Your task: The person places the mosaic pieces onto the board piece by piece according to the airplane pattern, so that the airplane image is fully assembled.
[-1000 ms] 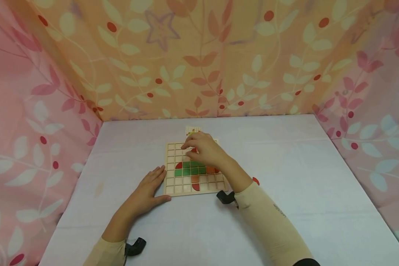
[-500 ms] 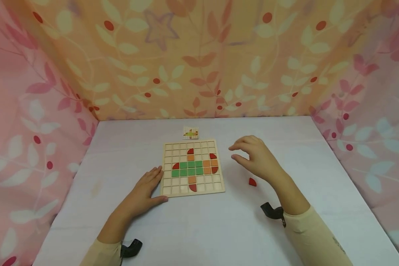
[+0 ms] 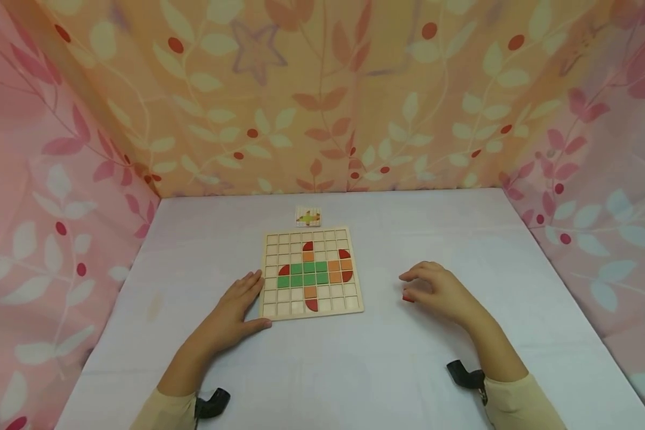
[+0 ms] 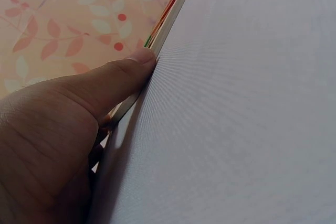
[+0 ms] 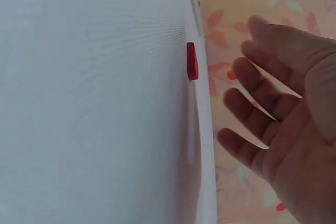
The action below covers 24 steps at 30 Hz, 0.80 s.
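A square wooden grid board lies in front of me. Green square tiles fill its middle, with orange squares and red quarter-round pieces around them. My left hand rests flat at the board's left side, thumb by its near corner; the left wrist view shows that thumb against the board's edge. To the right of the board, my right hand hovers over a loose red quarter-round piece on the table. In the right wrist view its spread fingers are apart from the red piece.
A small pattern card with a coloured grid picture lies just behind the board. White cloth covers the table. Floral curtains stand at the back and on both sides.
My right hand has left the board, moving right and then down toward me to the loose red piece. My left hand stays at the board's edge.
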{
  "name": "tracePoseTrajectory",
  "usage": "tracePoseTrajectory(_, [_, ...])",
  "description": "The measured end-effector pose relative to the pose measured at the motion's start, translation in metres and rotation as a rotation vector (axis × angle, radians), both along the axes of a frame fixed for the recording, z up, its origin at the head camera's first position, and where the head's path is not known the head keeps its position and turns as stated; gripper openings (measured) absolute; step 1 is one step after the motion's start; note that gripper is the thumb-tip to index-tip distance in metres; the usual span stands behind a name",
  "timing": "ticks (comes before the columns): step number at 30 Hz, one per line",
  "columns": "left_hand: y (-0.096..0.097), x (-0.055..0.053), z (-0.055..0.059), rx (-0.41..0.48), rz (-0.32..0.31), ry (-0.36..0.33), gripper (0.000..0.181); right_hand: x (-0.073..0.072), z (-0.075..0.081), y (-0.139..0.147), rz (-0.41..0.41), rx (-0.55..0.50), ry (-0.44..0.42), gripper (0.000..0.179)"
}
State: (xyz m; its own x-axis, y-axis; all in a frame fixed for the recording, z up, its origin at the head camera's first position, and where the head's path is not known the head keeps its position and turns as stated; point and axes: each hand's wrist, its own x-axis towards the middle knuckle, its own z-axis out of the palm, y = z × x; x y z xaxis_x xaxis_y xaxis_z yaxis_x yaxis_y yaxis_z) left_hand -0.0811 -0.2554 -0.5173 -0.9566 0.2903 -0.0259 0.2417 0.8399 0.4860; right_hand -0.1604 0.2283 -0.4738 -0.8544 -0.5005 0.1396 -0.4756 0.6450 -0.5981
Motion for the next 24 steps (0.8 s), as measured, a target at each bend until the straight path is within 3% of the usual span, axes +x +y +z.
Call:
tracePoseTrajectory(12, [0.0,0.0,0.0,-0.001,-0.004,0.005,0.102,-0.006,-0.029,0.021,0.0,-0.047,-0.031,0.037])
tracePoseTrajectory(21, [0.0,0.0,0.0,-0.001,-0.003,0.004,0.104,-0.008,-0.041,0.017,0.098,0.021,0.17,0.027])
tracePoseTrajectory(24, [-0.001,-0.001,-0.001,-0.005,-0.006,0.011,0.104,-0.007,-0.041,0.016,0.099,0.023,0.193,0.025])
